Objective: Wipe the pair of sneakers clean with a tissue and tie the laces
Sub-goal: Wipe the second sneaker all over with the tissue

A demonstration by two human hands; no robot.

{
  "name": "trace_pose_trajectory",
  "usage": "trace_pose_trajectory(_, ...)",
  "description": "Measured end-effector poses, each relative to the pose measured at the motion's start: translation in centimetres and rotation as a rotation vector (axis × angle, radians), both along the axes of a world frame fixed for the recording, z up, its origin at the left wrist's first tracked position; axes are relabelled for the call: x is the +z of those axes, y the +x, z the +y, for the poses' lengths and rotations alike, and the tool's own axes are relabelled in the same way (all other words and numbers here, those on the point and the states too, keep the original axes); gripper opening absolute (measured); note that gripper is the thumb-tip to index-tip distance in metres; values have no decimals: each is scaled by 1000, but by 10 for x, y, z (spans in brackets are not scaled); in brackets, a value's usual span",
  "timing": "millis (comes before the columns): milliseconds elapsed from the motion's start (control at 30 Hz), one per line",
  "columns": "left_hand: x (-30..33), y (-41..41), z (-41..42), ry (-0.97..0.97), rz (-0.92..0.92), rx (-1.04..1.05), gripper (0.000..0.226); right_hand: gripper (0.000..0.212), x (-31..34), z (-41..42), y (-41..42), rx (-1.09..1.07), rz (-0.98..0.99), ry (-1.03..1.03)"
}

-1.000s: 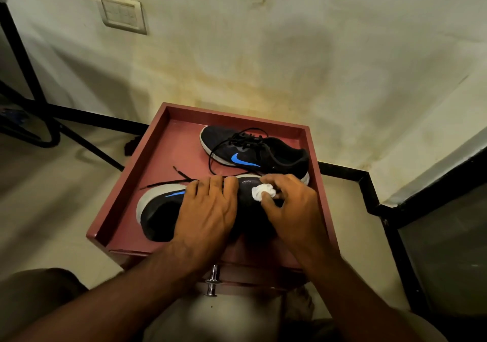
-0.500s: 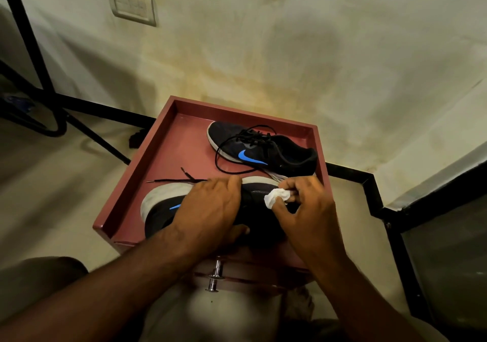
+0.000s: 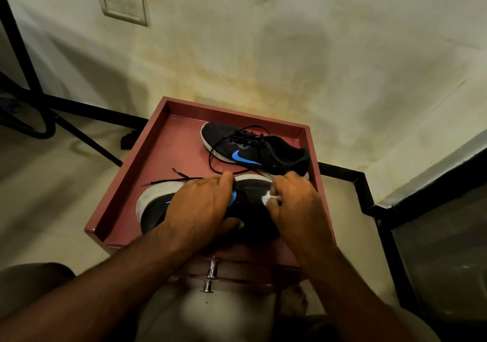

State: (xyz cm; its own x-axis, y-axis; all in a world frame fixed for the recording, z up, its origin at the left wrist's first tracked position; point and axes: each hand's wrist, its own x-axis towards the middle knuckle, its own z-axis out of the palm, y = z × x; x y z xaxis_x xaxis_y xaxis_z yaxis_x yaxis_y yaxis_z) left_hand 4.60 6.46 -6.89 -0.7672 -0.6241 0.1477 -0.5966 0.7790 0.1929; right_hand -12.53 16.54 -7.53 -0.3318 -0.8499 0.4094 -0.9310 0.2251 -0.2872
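Note:
Two black sneakers with blue logos lie in a red tray (image 3: 158,141). The far sneaker (image 3: 279,152) rests upright with loose laces spilling around it. The near sneaker (image 3: 152,204) lies tilted on its side, its white sole turned away from me. My left hand (image 3: 200,207) grips the near sneaker's middle, fingers over the top and thumb underneath. My right hand (image 3: 292,202) pinches a crumpled white tissue (image 3: 268,198) against the near sneaker's heel part. A loose black lace end (image 3: 168,181) trails left of my left hand.
The tray sits on a small red cabinet with a metal knob (image 3: 209,279) at its front. A stained wall with a switch plate (image 3: 122,3) rises behind. Black metal frame legs (image 3: 79,136) stand at left; a dark panel (image 3: 434,249) is at right.
The right hand has curled tighter around the tissue and rubbed it a little across the near sneaker. The left hand keeps its hold, thumb now showing under the shoe.

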Motion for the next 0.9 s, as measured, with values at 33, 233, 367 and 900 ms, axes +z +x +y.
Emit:
trace_pose_trajectory(33, 0, -1, 0, 7, -3, 8, 74, 18, -1, 5, -8, -47, -29, 14)
trace_pose_trajectory(233, 1, -2, 2, 14, -2, 13, 71, 24, -2, 16, -23, -35, -148, -103)
trace_pose_trajectory(367, -3, 0, 7, -13, 18, 0, 68, 13, 5, 10, -12, 92, -147, -242)
trace_pose_trajectory(900, -6, -3, 2, -45, 6, -13, 68, 16, -11, 9, -18, -23, -33, -136)
